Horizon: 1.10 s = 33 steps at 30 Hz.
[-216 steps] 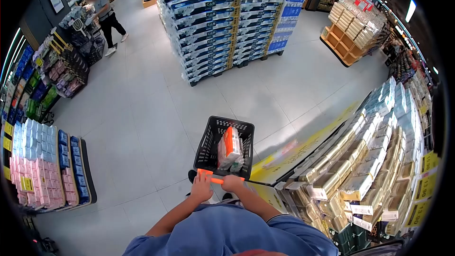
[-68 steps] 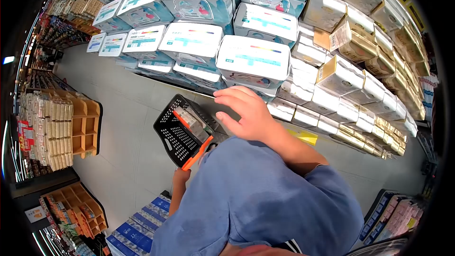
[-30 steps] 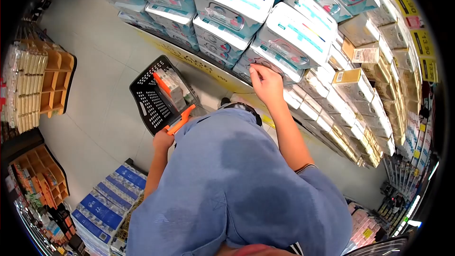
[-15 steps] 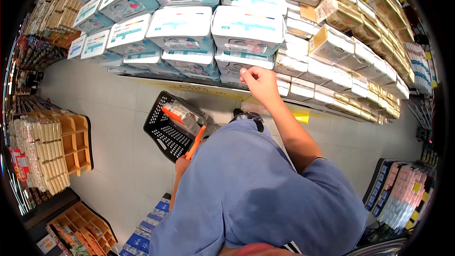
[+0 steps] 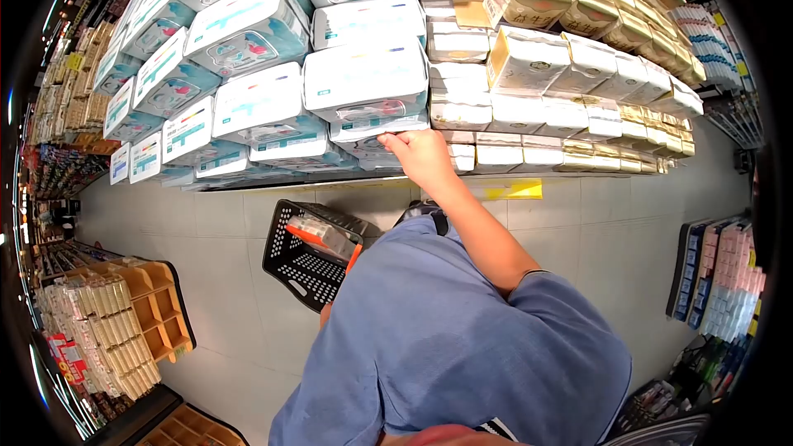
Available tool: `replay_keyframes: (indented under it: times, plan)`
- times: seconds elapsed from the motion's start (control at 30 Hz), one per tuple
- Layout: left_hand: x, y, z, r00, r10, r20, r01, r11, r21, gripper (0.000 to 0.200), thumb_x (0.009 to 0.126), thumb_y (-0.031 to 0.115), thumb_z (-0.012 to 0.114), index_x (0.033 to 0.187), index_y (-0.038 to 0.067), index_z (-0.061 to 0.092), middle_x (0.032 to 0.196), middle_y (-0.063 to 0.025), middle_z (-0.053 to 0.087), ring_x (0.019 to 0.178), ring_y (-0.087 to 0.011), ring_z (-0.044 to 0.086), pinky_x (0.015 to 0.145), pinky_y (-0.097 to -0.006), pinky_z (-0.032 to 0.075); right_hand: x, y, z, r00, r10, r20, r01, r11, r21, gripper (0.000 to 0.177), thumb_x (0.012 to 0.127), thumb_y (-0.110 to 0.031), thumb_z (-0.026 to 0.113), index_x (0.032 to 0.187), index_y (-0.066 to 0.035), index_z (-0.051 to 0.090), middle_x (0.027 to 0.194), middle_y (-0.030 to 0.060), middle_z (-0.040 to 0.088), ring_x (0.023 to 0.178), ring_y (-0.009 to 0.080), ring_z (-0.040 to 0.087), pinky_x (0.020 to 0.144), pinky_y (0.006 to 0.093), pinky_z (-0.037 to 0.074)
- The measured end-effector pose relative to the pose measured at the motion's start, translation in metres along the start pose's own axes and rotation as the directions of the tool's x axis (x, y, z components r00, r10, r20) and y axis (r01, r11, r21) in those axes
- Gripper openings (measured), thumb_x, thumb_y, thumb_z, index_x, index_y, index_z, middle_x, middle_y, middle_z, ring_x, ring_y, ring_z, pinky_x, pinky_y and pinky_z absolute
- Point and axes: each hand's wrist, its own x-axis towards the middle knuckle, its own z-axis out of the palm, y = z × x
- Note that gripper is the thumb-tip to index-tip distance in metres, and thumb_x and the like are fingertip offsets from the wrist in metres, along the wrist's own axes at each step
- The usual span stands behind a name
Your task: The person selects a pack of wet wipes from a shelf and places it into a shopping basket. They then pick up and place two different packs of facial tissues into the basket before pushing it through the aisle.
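Note:
My right hand (image 5: 420,157) is at the front of the shelf, fingers curled against a white-and-teal wrapped pack (image 5: 363,132) beneath a larger pack (image 5: 363,83) of the same colours. The thumb points left along the pack's front, and the fingertips are partly hidden. Beside my body on the left hangs a black perforated shopping basket (image 5: 299,289) with an orange handle (image 5: 354,258). Of my left hand (image 5: 325,315) only a sliver shows by the basket, the rest being behind my shirt; its grip on the handle shows in the earlier frame. Inside the basket lies a wrapped pack (image 5: 324,235) with an orange edge.
Stacked white-and-teal packs (image 5: 256,107) fill the shelf's left side, gold-and-white packs (image 5: 529,62) its right. A yellow label (image 5: 514,190) marks the shelf edge. Wooden display racks (image 5: 157,306) stand at left, and a rack of pink and blue packs (image 5: 714,277) at right. Pale floor tiles (image 5: 223,239) lie between.
My right hand has moved from just in front of the packs onto the white-and-teal pack's front edge. My view has shifted, and my left hand is now almost wholly hidden.

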Motion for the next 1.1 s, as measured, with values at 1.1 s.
replay_keyframes:
  times: [1.1]
  plan:
    - [-0.03,0.03,0.022,0.978,-0.026,-0.205,0.001,0.993,-0.121,0.052,0.074,0.052,0.064,0.102,0.008,0.07,0.103,-0.0176,0.07,0.1,-0.0359,0.066,0.084,-0.0427,0.052,0.11,-0.225,-0.027,0.676,-0.73,-0.101,0.6,0.625,-0.499,0.068,0.073,-0.045,0.077,0.118,0.003,0.059,0.118,0.0233,0.06,0.108,0.0386,0.06,0.092,0.0448,0.049]
